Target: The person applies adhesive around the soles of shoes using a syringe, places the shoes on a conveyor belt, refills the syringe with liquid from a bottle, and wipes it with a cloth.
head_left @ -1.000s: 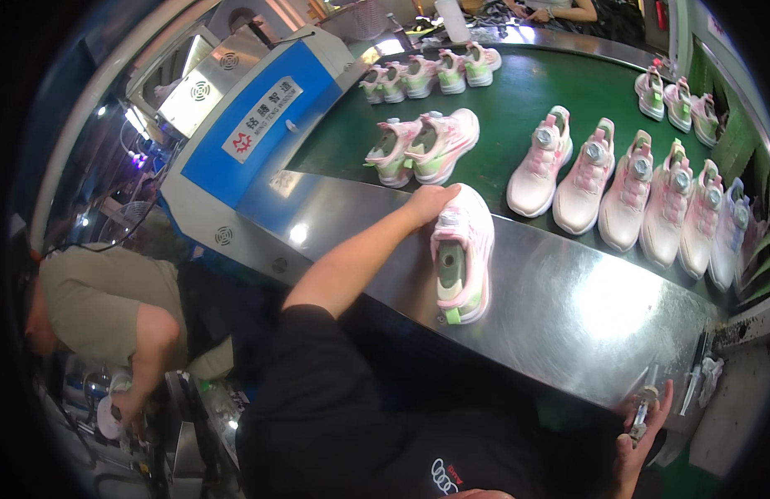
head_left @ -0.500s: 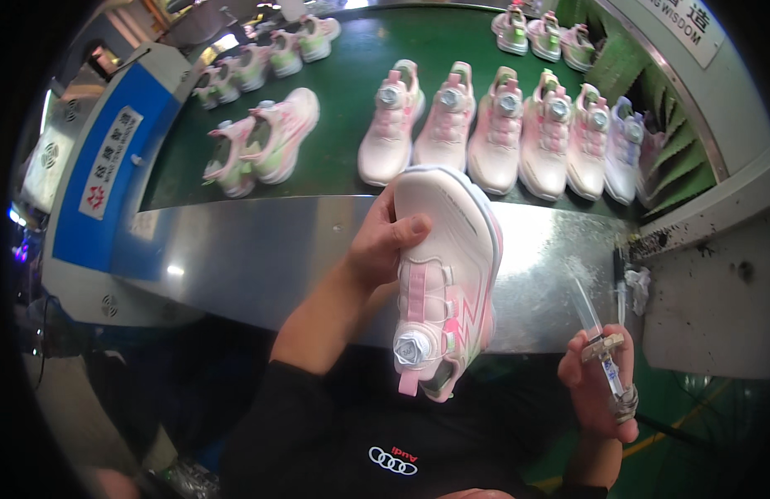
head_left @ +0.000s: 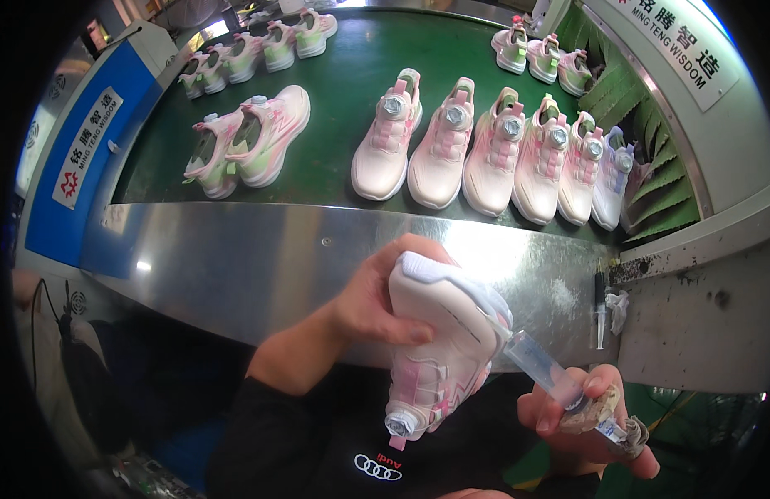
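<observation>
I see remotely my left hand (head_left: 370,301) gripping a pink shoe (head_left: 445,333), right hand (head_left: 583,437) holding a syringe (head_left: 539,366) at four o'clock

On the green belt (head_left: 335,108), I see pale shoes standing — a long row (head_left: 491,166) at right, a pair (head_left: 272,141) at left. The steel ledge (head_left: 235,266) carries one slim syringe-like tool (head_left: 600,309) — and crumpled white scrap (head_left: 618,311).

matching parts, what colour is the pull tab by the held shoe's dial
The pull tab is pink, seen best in the head view.
</observation>
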The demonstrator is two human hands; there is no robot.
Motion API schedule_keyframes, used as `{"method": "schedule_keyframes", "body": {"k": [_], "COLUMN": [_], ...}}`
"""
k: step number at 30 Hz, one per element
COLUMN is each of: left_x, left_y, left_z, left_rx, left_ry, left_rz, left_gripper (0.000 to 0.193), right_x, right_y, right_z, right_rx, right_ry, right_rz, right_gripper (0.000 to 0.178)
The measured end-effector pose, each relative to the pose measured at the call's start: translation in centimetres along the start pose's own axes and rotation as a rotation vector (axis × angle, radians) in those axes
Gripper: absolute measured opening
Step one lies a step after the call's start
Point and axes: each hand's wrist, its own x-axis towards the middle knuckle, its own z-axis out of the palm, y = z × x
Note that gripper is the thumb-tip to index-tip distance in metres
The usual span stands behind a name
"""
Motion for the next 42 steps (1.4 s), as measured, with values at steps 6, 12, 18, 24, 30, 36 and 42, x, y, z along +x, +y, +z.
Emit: {"method": "schedule_keyframes", "body": {"k": [6,12,18,24,30,36,42], "left_x": [0.1,0.1,-0.2,0.0,0.0,-0.4,0.1], "left_y": [0.4,0.8,1.0,1.4,0.9,0.3,0.9], "left_z": [0.5,1.1,1.3,0.8,-0.5,-1.2,-0.9], "left_rx": [-0.032,-0.029,-0.052,-0.006,0.084,-0.02,-0.005], "left_ry": [-0.116,-0.104,-0.056,-0.077,-0.036,0.119,0.284], "left_rz": [0.033,-0.002,-0.01,-0.006,0.016,-0.059,-0.086], "left_gripper": [0.068,0.067,0.066,0.062,0.065,0.067,0.072], "right_x": [0.3,0.5,0.8,0.5,-0.5,-1.6,-3.1], "right_y": [0.0,0.5,0.8,1.0,1.5,2.5,3.4], "right_z": [0.8,1.0,1.2,1.0,0.3,-0.8,-1.9], "right_rx": [-0.053,-0.056,-0.063,-0.057,-0.065,-0.096,-0.042], "right_ry": [0.018,0.061,0.052,0.065,0.079,0.111,0.156], "right_rz": [0.046,0.028,-0.004,-0.03,-0.05,-0.085,-0.066], "right_gripper": [0.091,0.093,0.093,0.095,0.096,0.1,0.105]}}
